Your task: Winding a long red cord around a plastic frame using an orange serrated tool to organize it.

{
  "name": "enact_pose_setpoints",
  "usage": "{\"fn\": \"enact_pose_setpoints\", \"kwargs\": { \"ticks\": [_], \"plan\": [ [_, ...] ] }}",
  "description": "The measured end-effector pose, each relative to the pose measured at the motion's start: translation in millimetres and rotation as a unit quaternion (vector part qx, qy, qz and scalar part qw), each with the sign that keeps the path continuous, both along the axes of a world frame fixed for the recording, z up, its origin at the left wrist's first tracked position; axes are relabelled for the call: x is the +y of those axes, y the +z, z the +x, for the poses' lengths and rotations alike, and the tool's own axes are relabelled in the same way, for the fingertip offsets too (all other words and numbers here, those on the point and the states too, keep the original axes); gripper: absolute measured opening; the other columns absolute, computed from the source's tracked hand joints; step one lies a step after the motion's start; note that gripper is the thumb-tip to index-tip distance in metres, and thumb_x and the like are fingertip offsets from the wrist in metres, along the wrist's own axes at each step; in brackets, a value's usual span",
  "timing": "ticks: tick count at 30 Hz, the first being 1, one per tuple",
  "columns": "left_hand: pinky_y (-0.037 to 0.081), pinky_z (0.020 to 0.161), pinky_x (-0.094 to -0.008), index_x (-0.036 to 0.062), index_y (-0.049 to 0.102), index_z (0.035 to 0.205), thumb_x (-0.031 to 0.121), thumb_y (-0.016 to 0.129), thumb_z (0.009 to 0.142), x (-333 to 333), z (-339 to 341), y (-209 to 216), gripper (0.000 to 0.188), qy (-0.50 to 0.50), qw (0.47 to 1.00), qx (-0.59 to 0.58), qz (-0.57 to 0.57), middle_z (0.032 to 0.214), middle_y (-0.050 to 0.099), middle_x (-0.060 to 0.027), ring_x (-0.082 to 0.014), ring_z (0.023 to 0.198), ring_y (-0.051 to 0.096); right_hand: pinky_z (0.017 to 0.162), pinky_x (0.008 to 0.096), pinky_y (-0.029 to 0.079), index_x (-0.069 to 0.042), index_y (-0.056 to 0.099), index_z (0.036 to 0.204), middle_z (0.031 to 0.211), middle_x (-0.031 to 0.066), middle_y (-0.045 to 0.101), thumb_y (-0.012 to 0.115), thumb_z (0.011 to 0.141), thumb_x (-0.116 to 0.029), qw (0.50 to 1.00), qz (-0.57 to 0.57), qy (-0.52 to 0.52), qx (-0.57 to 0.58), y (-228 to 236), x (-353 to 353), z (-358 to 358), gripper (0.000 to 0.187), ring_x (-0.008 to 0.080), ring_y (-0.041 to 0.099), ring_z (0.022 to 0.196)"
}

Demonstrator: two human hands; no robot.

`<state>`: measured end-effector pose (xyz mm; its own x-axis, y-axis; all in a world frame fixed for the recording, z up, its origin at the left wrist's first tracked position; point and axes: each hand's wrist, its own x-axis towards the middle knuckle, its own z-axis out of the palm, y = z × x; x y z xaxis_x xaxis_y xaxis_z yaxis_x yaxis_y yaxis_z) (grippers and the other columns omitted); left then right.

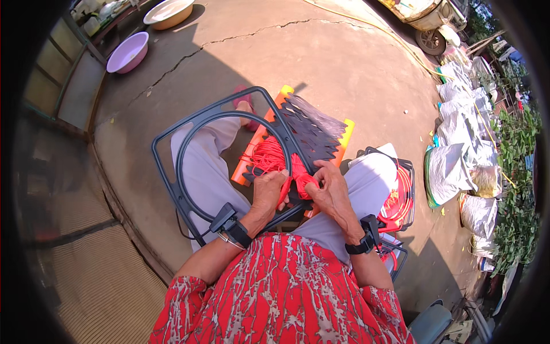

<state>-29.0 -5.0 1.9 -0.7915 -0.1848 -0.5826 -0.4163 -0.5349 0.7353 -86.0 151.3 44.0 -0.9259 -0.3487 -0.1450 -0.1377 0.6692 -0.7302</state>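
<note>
A black plastic frame point(166, 184) with a large round ring lies across my lap, over my left thigh. Against its right side hangs a loose bundle of thin red cord point(266, 153). My left hand point(268, 194) is closed around red cord beside the ring's edge. Just to the right, my right hand point(329, 190) pinches a gathered clump of red cord point(306, 184) between thumb and fingers. The cord ends inside both hands are hidden. Beyond them, between my legs, sits an orange-sided rack point(345, 140) with dark zigzag-edged strips point(315, 135) across it.
Beside my right leg stand another black frame with red cord point(404, 198) and a further one below it. White sacks point(450, 172) line the right side. A purple basin point(128, 53) and an orange-brown basin point(169, 14) are at the far left. A yellow hose point(395, 37) crosses the concrete.
</note>
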Motion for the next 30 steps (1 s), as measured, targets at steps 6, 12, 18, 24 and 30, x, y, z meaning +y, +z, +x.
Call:
{"fn": "enact_pose_setpoints", "kwargs": {
  "ticks": [6,12,18,24,30],
  "plan": [
    [0.037,0.031,-0.0259,0.0009,0.058,0.082,0.023,0.054,0.096,-6.4,0.4,-2.2,0.026,-0.017,1.000,-0.001,0.001,0.063,0.058,-0.0067,-0.0146,0.040,0.052,0.068,0.0372,0.052,0.003,0.053,0.081,0.096,0.0214,0.064,0.065,0.076,-0.013,0.987,-0.124,-0.035,-0.096,44.7,-8.6,15.2,0.021,0.0282,0.064,0.081],
    [0.052,0.050,-0.0275,-0.0020,0.059,0.100,0.019,0.048,0.098,-14.9,4.9,-21.0,0.023,0.011,0.993,0.031,0.111,0.086,0.065,-0.0109,-0.0183,0.065,0.065,0.096,0.0324,0.043,-0.003,0.054,0.107,0.125,0.0137,0.055,0.068,0.087,-0.020,0.979,-0.121,0.155,0.055,39.9,-31.6,44.9,0.029,0.0176,0.054,0.110],
    [0.058,0.077,-0.0323,-0.0052,0.054,0.114,0.019,0.046,0.099,-25.0,9.6,-12.1,0.029,0.006,0.967,0.081,0.240,0.101,0.065,-0.0149,-0.0222,0.084,0.068,0.098,0.0297,0.043,-0.002,0.046,0.129,0.130,0.0081,0.049,0.055,0.090,-0.002,0.895,-0.359,0.091,-0.250,15.4,-6.4,20.9,0.040,0.0161,0.053,0.115],
    [0.057,0.060,-0.0283,-0.0051,0.058,0.112,0.013,0.052,0.096,-18.3,7.7,-8.3,0.025,0.044,0.975,0.042,0.215,0.090,0.066,-0.0112,-0.0182,0.075,0.067,0.095,0.0411,0.042,-0.007,0.055,0.125,0.115,0.0150,0.052,0.062,0.068,0.007,0.950,-0.124,0.252,0.138,3.6,-23.7,8.3,0.059,0.0343,0.050,0.113],
    [0.058,0.071,-0.0282,-0.0033,0.055,0.116,0.016,0.046,0.099,-37.0,19.6,-32.6,0.028,-0.071,0.950,0.134,0.274,0.099,0.066,-0.0118,-0.0173,0.080,0.068,0.103,0.0392,0.038,-0.012,0.056,0.129,0.131,0.0122,0.050,0.072,0.078,-0.020,0.941,-0.110,0.292,0.128,16.5,-22.2,0.3,0.054,0.0308,0.047,0.121]
  ]
}}
